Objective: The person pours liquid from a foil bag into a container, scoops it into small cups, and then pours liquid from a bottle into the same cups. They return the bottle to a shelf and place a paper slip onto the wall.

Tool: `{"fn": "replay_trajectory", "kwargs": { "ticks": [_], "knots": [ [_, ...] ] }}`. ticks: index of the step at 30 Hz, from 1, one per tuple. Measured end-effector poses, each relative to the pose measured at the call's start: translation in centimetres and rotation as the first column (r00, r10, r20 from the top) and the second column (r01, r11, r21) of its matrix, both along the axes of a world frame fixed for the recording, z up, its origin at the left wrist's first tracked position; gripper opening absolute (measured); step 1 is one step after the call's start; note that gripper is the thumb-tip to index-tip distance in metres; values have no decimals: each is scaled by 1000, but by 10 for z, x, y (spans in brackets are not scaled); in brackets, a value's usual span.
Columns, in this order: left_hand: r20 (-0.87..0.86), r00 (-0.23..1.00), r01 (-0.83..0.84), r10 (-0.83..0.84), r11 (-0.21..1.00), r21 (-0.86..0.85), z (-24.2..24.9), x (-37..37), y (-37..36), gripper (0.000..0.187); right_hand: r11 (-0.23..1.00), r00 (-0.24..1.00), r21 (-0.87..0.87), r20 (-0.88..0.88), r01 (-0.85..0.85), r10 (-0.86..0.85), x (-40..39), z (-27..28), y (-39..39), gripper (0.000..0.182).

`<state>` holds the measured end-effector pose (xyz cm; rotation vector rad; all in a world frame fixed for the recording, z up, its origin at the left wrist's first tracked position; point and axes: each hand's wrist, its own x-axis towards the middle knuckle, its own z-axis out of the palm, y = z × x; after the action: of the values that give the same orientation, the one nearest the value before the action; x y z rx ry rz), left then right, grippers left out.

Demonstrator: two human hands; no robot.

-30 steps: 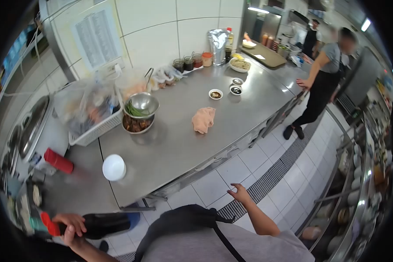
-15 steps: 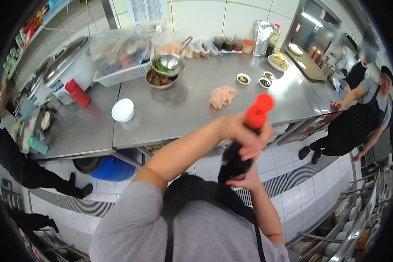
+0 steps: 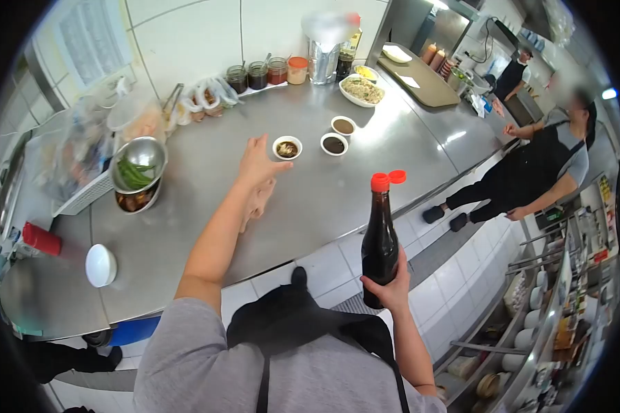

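My right hand (image 3: 390,283) is wrapped round the lower part of a dark glass bottle (image 3: 380,241), held upright in front of the counter edge. Its red cap (image 3: 397,177) is flipped open. Over the steel counter (image 3: 324,199) my left hand (image 3: 260,164) reaches out with fingers apart and nothing held. Just beyond it stands a small white bowl of dark sauce with bits in it (image 3: 287,148). Two more small sauce bowls, one dark (image 3: 334,144) and one brown (image 3: 343,125), stand to the right. A pale pink cloth-like piece (image 3: 258,203) lies partly hidden under my left forearm.
A white bowl (image 3: 101,266) and metal bowls with green peppers (image 3: 138,165) stand left. Jars (image 3: 277,70) and a food bowl (image 3: 362,91) line the back; a tray (image 3: 420,77) lies beyond. A co-worker (image 3: 530,165) stands at right, another person farther back.
My left hand has left the bottle top and moved out over the counter, opening. The cap now hangs open, and the bottle is more upright in my right hand. The view has shifted right.
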<state>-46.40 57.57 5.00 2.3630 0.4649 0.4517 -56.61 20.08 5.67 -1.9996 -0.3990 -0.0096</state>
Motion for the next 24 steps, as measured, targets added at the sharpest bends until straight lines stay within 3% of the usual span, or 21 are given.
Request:
{"fn": "replay_trajectory", "kwargs": {
  "ticks": [3, 5, 10, 18, 24],
  "knots": [
    [-104, 994, 30, -27, 999, 27, -9, 29, 1, 100, 986, 998, -163, -65, -30, 20, 39, 15, 5, 96],
    [-191, 981, 46, -25, 993, 105, -16, 42, 1, 104, 980, 997, -183, -40, -72, 66, 64, 15, 7, 98],
    [-230, 971, 77, -60, 995, 64, -25, 47, 1, 90, 935, 990, -325, -49, -144, 136, 99, 29, 22, 93],
    [-70, 990, 122, -124, 992, -31, 6, 20, -15, 73, 813, 952, -508, -49, -283, 301, 142, 47, 46, 93],
    [-75, 980, 175, -182, 981, -84, 13, 4, -24, 69, 717, 915, -591, -94, -369, 393, 161, 53, 50, 92]
  ]
}}
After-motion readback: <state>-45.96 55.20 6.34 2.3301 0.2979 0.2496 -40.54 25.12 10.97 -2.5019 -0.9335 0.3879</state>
